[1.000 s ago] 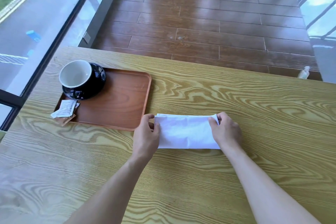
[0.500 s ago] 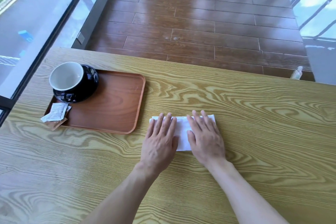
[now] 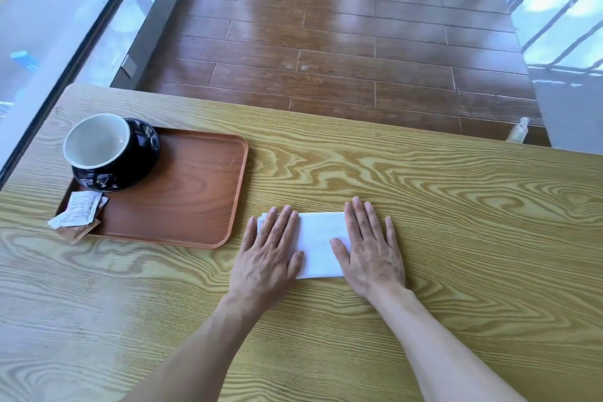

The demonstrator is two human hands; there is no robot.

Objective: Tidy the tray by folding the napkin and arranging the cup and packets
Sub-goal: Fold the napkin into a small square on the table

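A folded white napkin (image 3: pixel 318 243) lies on the wooden table (image 3: pixel 424 222), just right of the brown tray (image 3: pixel 182 202). My left hand (image 3: pixel 266 254) rests flat on the napkin's left end, fingers spread. My right hand (image 3: pixel 370 248) presses flat on its right end, so only the middle strip shows. A black cup with a white inside (image 3: pixel 101 148) sits on a black saucer (image 3: pixel 143 153) in the tray's far left corner. A white packet (image 3: pixel 78 212) and a brown packet (image 3: pixel 78 232) lie over the tray's near left edge.
The table's far edge drops to a dark plank floor (image 3: pixel 326 42). A window wall (image 3: pixel 49 26) runs along the left side. A small pale bottle (image 3: pixel 518 130) stands on the floor past the far right edge.
My hands went from pinching the napkin's ends to lying flat on it. Since half a second ago they have slid apart, uncovering the napkin's middle.
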